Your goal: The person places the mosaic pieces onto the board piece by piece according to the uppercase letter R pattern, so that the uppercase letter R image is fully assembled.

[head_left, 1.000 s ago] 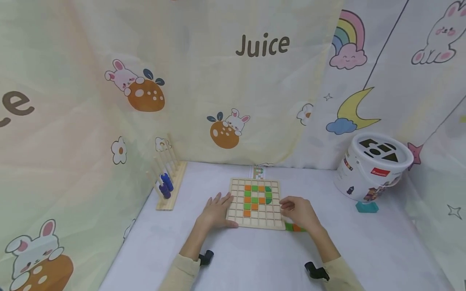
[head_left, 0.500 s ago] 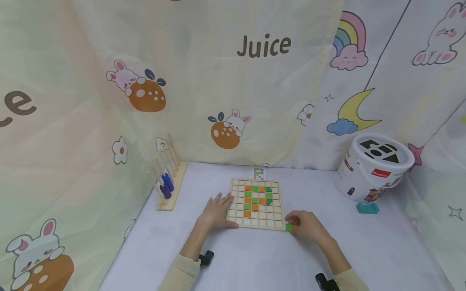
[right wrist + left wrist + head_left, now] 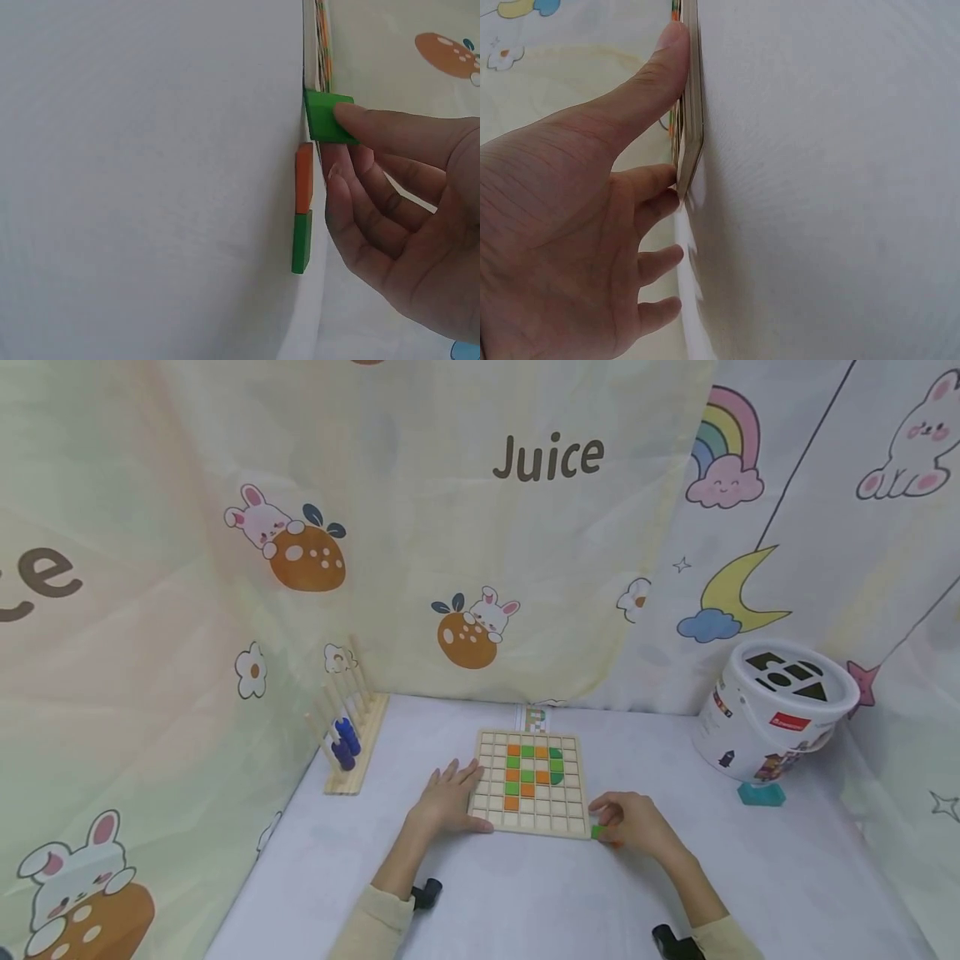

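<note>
A square wooden grid board (image 3: 551,819) lies on the table, with orange and light green square tiles (image 3: 528,777) and darker green rounded ones set in its cells. My left hand (image 3: 444,802) rests at the board's left side, fingers spread; in the left wrist view its thumb (image 3: 671,60) touches the near edge. Just off the board's near right corner, my right hand (image 3: 637,825) pinches a green tile (image 3: 328,118) by its thumb, the fingers partly hidden behind. Beside it on the cloth lie an orange tile (image 3: 304,178) and another green tile (image 3: 301,241).
A peg stand (image 3: 367,739) with blue pieces on its rods stands at the left. A white lidded bucket (image 3: 738,727) with shaped holes is at the back right, a teal block (image 3: 761,795) before it. A small pattern card (image 3: 536,718) peeks out behind the board.
My right hand has moved from the board's right edge down to the loose tiles by its near right corner and now grips a green one. The left hand stays in place.
</note>
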The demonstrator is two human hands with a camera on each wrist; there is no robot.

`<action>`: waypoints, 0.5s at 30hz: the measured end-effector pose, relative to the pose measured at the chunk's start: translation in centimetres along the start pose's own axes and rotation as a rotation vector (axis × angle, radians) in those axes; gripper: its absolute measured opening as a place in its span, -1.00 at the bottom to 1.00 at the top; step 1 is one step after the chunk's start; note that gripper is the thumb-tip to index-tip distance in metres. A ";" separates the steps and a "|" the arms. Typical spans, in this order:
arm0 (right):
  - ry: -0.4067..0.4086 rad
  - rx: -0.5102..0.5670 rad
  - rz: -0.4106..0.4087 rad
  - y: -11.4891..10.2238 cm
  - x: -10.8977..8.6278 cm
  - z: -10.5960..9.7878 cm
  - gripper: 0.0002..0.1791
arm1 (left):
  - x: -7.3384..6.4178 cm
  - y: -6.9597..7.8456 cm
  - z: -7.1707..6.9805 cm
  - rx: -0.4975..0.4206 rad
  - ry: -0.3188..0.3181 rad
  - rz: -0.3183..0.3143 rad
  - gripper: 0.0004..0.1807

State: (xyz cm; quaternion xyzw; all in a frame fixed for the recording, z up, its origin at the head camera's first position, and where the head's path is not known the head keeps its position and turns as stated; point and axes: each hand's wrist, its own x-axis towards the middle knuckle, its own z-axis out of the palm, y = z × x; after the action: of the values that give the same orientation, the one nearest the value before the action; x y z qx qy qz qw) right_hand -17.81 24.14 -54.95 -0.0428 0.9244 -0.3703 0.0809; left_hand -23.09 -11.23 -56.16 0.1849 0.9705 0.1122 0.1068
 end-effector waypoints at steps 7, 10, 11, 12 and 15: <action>0.025 0.015 -0.048 -0.7 0.5 -0.3 -0.61 | 0.1 -0.1 0.1 0.003 0.005 -0.008 0.31; 0.052 0.042 -0.097 -1.1 0.9 -0.2 -0.58 | 0.0 0.0 0.1 -0.006 0.008 -0.006 0.30; 0.061 0.052 -0.114 -1.2 1.0 0.0 -0.57 | -0.1 0.0 0.1 -0.008 0.009 -0.005 0.30; 0.069 0.064 -0.128 -1.4 1.1 0.1 -0.56 | -0.1 0.1 0.1 -0.007 0.009 -0.005 0.30; 0.081 0.098 -0.145 -2.2 1.7 0.8 -0.56 | -0.2 0.2 -0.1 -0.005 0.010 0.000 0.29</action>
State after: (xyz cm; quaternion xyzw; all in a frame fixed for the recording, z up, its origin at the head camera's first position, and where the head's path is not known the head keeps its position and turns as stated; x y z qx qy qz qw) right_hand -19.30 21.79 -54.18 -0.0907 0.9021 -0.4214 0.0184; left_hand -22.85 -11.20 -55.96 0.1839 0.9707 0.1156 0.1027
